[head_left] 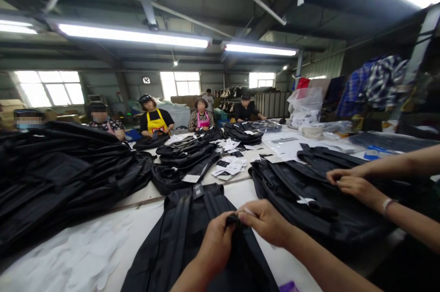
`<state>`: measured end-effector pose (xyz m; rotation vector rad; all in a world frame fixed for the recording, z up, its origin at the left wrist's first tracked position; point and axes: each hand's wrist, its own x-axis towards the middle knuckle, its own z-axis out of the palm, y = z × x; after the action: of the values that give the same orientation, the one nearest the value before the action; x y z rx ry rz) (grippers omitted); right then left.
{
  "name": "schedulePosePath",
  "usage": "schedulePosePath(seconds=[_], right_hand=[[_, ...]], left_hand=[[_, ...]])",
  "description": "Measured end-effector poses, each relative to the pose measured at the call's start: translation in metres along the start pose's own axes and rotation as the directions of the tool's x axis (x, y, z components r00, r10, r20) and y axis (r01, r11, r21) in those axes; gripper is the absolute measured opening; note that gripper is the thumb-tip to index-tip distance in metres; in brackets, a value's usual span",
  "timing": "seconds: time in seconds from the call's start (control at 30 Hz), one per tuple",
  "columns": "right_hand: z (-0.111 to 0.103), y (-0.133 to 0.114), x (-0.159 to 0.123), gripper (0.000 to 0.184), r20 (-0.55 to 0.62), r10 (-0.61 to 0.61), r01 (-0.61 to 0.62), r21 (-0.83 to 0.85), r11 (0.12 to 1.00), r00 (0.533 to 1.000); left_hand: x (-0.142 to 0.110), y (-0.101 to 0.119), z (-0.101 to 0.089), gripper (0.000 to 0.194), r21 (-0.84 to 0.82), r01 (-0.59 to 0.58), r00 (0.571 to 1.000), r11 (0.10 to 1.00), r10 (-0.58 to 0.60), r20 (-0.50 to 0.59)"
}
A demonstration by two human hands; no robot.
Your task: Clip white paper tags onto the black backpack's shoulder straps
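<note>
Pinched close together over a big black bag (178, 232), the two hands were almost touching. The left hand (216, 239) had its thumb and finger closed on a black strap end (231, 220). The right hand (268, 222) was pinched nearly closed too, with a thin pale bit (248, 211) at its fingertips, but I could not tell if it also had hold of the strap end. The bag lay flat on the white table (151, 214), right in front of the person, with a dark tag (198, 191) near its top. A huge heap of black bags (58, 177) sat to the left, and white scraps (68, 255) lay in front of it. Past the bag were a smaller pile of black bags (185, 159) and lots of paper tags (231, 166). Just to the right, a co-worker's two hands (354, 184) were over another black bag (288, 186).
</note>
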<state>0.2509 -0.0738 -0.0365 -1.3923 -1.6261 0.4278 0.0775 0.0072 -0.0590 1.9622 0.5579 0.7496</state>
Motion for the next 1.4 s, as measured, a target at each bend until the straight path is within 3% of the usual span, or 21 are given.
schedulePosePath(seconds=[0.07,0.17,0.33,0.43,0.5,0.6,0.7,0.83,0.93,1.07,1.17,1.3,1.4], right_hand=[[0.002,0.002,0.001,0.043,0.058,0.04,-0.04,0.004,0.999,0.998],[0.003,-0.001,-0.004,0.04,0.024,0.117,-0.119,0.081,0.99,0.993],[0.008,-0.013,-0.025,0.002,0.072,0.228,-0.232,0.049,0.972,0.971],[0.012,-0.015,-0.035,0.029,0.074,0.257,-0.263,0.081,0.961,0.964],[0.012,-0.016,-0.038,0.042,0.124,0.193,-0.204,0.09,0.975,0.973],[0.011,-0.016,-0.035,0.041,0.16,0.068,-0.074,0.035,0.997,0.985],[0.009,-0.015,-0.025,0.036,0.127,0.081,-0.08,-0.012,0.997,0.989],[0.0,-0.009,-0.002,0.02,0.073,0.167,-0.173,0.081,0.982,0.983],[-0.007,-0.004,0.014,0.02,0.008,0.274,-0.268,0.24,0.933,0.962],[-0.008,-0.002,0.025,0.03,0.002,0.36,-0.333,0.389,0.859,0.933],[-0.005,-0.002,0.027,0.031,-0.011,0.384,-0.346,0.408,0.845,0.923],[-0.004,0.002,0.029,0.038,-0.085,0.441,-0.354,0.472,0.807,0.893],[-0.003,0.008,0.032,0.039,-0.124,0.435,-0.326,0.491,0.808,0.892]], left_hand=[[-0.002,0.002,-0.002,0.029,-0.021,0.002,0.999,1.0,-0.001,0.054],[-0.007,0.0,-0.005,0.031,-0.007,0.017,0.997,1.0,-0.016,0.069],[-0.016,-0.011,-0.002,0.04,0.027,0.008,0.998,1.0,-0.01,0.054],[-0.019,-0.011,0.0,0.052,0.049,-0.057,0.991,0.997,0.051,0.121],[-0.019,-0.009,0.0,0.063,0.055,-0.078,0.987,0.995,0.069,0.145],[-0.017,-0.003,-0.001,0.072,0.036,-0.076,0.983,0.996,0.069,0.169],[-0.013,0.002,-0.003,0.072,0.023,-0.068,0.986,0.997,0.063,0.154],[-0.013,0.008,-0.002,0.063,-0.02,-0.075,0.996,0.997,0.073,-0.054],[-0.016,0.014,-0.002,0.044,0.065,-0.135,0.962,0.989,0.147,-0.228],[-0.015,0.019,0.002,0.038,0.139,-0.124,0.965,0.982,0.152,-0.215],[-0.011,0.015,0.008,0.031,0.087,-0.025,0.979,0.996,0.042,-0.199],[-0.008,0.004,0.01,0.022,-0.008,0.124,0.989,0.992,-0.125,-0.076],[-0.011,-0.002,0.011,0.021,0.088,0.117,0.984,0.989,-0.104,-0.146]])
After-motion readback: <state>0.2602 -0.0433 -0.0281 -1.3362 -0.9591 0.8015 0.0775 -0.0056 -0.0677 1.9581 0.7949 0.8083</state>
